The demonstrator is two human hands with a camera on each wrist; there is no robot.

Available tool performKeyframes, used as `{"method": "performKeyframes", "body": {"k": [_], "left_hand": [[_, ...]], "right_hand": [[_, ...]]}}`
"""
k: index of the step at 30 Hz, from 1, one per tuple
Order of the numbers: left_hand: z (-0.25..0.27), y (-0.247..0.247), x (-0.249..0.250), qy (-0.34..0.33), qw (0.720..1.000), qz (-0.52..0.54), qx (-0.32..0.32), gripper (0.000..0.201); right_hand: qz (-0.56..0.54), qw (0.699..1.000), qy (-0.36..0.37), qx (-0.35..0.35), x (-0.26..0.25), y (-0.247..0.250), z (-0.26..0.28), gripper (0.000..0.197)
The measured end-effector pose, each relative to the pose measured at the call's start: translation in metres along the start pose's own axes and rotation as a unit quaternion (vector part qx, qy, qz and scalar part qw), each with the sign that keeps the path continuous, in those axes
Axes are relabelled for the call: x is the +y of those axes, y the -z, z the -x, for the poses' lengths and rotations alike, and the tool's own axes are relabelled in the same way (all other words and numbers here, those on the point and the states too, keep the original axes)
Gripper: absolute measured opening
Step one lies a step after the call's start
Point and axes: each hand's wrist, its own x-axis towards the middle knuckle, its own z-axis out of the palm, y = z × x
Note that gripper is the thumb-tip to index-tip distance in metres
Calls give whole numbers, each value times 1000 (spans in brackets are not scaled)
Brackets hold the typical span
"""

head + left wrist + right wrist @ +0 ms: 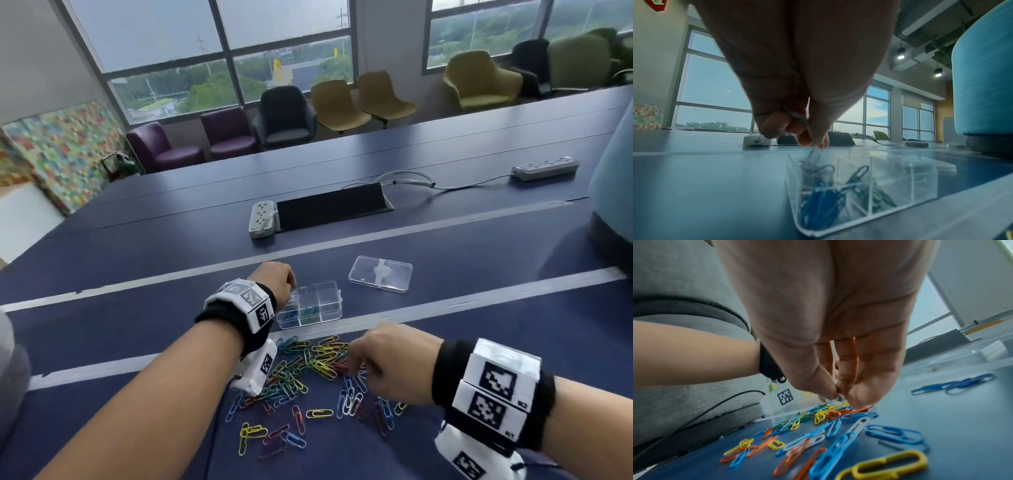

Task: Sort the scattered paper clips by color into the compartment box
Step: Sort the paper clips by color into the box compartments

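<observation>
A clear compartment box (334, 310) (906, 191) sits open on the dark blue table, with blue clips (819, 204), green clips and white clips in separate left cells. My left hand (274, 281) (813, 141) hovers over the box's far left cell and pinches a white paper clip (813, 153) that hangs into it. A heap of coloured paper clips (308, 366) (830, 431) lies scattered in front of the box. My right hand (380, 359) (840, 396) reaches down into the heap and pinches a white clip (835, 400) between thumb and fingertips.
The box's clear lid (380, 274) lies to the right behind it. Two power strips (262, 219) (544, 168) with a cable and a black cable hatch (332, 207) sit farther back. A teal round seat back (613, 192) stands at the right edge.
</observation>
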Motion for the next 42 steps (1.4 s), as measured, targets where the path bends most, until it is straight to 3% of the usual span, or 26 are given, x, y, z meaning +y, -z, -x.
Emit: {"method": "performKeyframes", "body": {"k": [8,13,18,23,26,35,42], "left_hand": [[2,-9,4,-45,998,-23,22,34],[4,-12,4,-67,996,-31,55,33],[5,-13,5,-82,995,-15,58,24],[9,-13,4,-83,995,-6,61,20],[13,-14,4,-82,995,4,55,26],[19,-17,-1,-81,994,29,65,36],[19,-19,-9,-73,993,70,56,30]], "right_hand": [[-38,994,-92,35,25,8,2,27],[-41,995,-87,-5,24,4,1,35],[6,993,-114,-28,21,-7,-5,25],[51,988,-137,-58,12,-10,-11,29],[59,988,-135,-55,12,-11,-17,17],[31,995,-98,-15,8,-7,-11,27],[26,999,-23,5,-2,-3,-6,29]]}}
